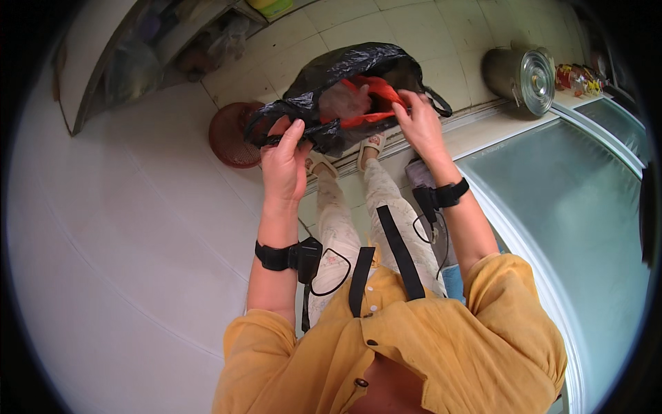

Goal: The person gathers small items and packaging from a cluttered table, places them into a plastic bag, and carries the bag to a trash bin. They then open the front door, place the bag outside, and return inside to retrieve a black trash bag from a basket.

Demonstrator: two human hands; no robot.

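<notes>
A black plastic bag (357, 54) hangs between my two hands with its mouth spread wide. My left hand (284, 168) grips the bag's near left rim, thumb on top. Inside lie a red plastic bag (385, 90) and a translucent, pale plastic bag (341, 102); what they contain is hidden. At the opposite side, my right hand (421, 121) pinches the red bag's edge between thumb and fingers. Whether it also holds the black rim cannot be made out. A black handle loop (439, 103) sticks out just beyond that hand.
A round dark-red basket (230, 137) is on the floor by the white panel (134, 207). A metal pot (507, 75) with a glass lid (540, 83) and several bottles (579, 80) stand right, beyond a frosted glass panel (558, 191). Open shelves (170, 46) hold bagged items. A door track crosses near my feet.
</notes>
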